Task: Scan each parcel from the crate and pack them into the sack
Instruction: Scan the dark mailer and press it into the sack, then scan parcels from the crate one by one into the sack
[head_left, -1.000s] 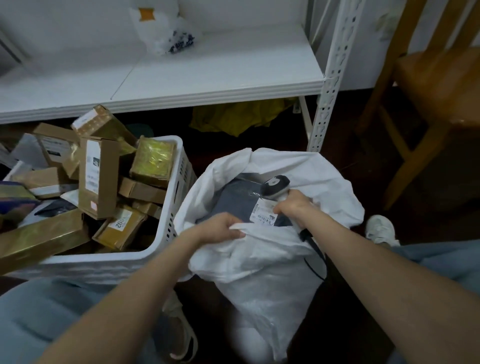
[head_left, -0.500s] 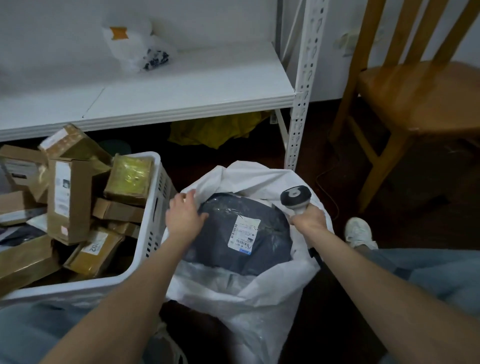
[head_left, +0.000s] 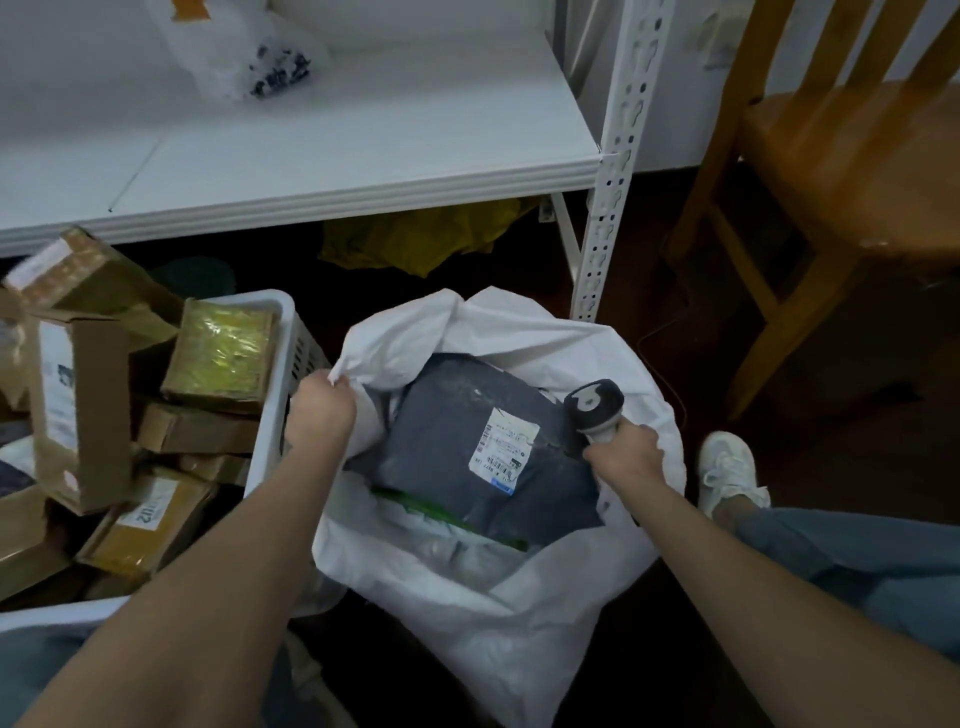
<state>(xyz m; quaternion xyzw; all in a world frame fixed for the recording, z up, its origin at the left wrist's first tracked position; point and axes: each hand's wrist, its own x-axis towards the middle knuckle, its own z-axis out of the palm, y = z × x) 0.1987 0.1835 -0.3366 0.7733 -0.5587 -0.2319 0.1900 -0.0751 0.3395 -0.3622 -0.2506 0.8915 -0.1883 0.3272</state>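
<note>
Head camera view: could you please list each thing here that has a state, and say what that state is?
Sack: mouth open, held at both edges.
Grey parcel: inside the sack, label up.
Crate: still holds many boxes.
Scanner: gripped in the right hand.
Left hand: closed on the sack's rim.
Right hand: holds scanner and sack edge.
Chair: upright, unoccupied.

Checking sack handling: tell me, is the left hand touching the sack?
Touching. The head view shows the left hand gripping the sack rim.
</note>
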